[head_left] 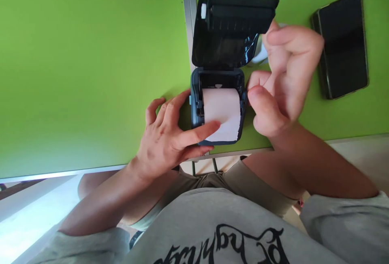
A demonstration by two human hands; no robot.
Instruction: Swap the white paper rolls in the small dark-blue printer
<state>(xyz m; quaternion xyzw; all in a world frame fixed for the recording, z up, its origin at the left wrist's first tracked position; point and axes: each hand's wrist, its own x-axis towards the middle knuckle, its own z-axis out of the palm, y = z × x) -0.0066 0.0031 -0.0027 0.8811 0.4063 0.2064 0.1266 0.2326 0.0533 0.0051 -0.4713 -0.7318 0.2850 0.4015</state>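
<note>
A small dark blue printer (197,80) stands on the green table with its black lid (226,33) tipped back. White paper (226,110) lies in its bay, the free end reaching over the front edge. My left hand (162,136) holds the printer's left side and front, one finger pressing on the paper. At the lid's right corner, my right hand (287,73) has its fingers curled with a fingertip behind the lid. Its thumb is near the printer's right side; whether they touch is unclear.
To the right, a smartphone with a black screen (345,47) rests on a dark block-like object. Partly hidden behind my right hand is a white object (260,53). A metal strip (189,8) runs across the green table (91,53), whose front edge is close to my legs.
</note>
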